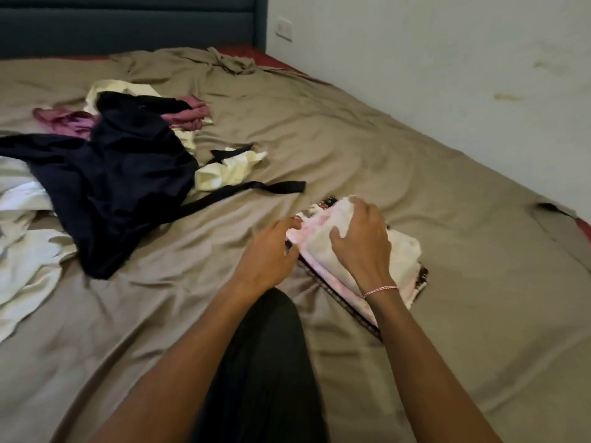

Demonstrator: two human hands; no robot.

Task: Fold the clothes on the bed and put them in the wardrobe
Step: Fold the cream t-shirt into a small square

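A small folded pile of white and pink cloth (404, 257) with a dark patterned edge lies on the tan bed sheet (351, 139), right of centre. My right hand (361, 241) rests flat on top of the pile, fingers spread and slightly bent. My left hand (267, 251) touches the pile's left edge, its fingertips tucked at the fold. Unfolded clothes lie at the left: a dark navy garment (121, 174) with a long black strap (256, 190), a purple piece (188, 115), a cream piece (230, 171) and white cloth (25, 251).
A dark blue headboard (128, 24) stands at the far end. A white wall (447, 75) with a switch plate (284, 28) runs along the bed's right side. Red mattress (585, 227) shows at the sheet's corners. My dark-clothed knee (265, 362) is at the bed's near edge.
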